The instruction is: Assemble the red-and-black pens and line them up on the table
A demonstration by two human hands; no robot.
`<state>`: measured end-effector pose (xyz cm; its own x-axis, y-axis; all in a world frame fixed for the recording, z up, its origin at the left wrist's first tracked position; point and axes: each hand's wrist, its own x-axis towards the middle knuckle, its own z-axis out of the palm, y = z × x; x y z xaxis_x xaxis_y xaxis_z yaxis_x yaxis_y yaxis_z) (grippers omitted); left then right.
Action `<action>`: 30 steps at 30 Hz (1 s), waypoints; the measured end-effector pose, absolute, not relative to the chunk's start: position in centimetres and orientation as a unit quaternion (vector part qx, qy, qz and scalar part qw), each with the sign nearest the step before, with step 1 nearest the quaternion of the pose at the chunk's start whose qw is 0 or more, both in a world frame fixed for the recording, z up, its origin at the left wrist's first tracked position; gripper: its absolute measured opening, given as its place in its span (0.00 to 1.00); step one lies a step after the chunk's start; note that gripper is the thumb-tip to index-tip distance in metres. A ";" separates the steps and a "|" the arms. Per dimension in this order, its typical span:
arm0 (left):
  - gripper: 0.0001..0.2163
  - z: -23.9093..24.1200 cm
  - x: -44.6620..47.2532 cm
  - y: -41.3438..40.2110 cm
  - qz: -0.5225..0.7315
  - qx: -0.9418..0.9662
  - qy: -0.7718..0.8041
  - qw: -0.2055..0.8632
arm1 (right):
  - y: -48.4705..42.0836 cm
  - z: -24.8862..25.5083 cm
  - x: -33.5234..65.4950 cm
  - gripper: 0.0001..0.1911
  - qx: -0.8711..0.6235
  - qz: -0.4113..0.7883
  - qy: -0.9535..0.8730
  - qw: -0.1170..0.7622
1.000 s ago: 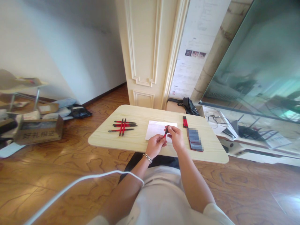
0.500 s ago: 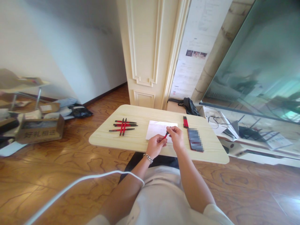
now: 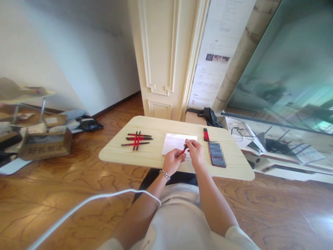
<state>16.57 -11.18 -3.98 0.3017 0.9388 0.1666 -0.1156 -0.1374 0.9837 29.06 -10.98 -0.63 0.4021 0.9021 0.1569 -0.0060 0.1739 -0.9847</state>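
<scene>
Both my hands hold one red and black pen (image 3: 184, 149) over a white sheet of paper (image 3: 175, 142) on a small light wooden table (image 3: 130, 152). My left hand (image 3: 173, 161), with a metal bracelet at the wrist, is closed around the pen's lower end. My right hand (image 3: 195, 152) pinches its upper end. Several more red and black pens (image 3: 137, 139) lie crossed on the table's left side. A pair of red pens (image 3: 205, 134) lies at the right, beside a dark phone-like slab (image 3: 216, 155).
A white cable (image 3: 85, 205) runs across my lap. A cardboard box (image 3: 43, 145) and clutter sit on the wooden floor at left. A cream pillar (image 3: 166, 59) stands behind the table, a black bag (image 3: 209, 117) at its foot, a glass panel (image 3: 286, 69) at right.
The hands have hardly moved; the pen's black tip has sunk slightly further between the right fingers. The view shifted a little.
</scene>
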 end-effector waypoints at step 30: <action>0.17 -2.1 17.7 -11.7 0.553 0.480 0.276 0.623 | -13.4 -0.5 27.4 0.13 -0.342 0.502 -0.275 0.745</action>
<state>17.66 -11.67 -2.05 0.2368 0.9534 0.1867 -0.4227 -0.0719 0.9034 27.39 -13.41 -0.49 0.3452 0.9362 0.0668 -0.5591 0.2623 -0.7865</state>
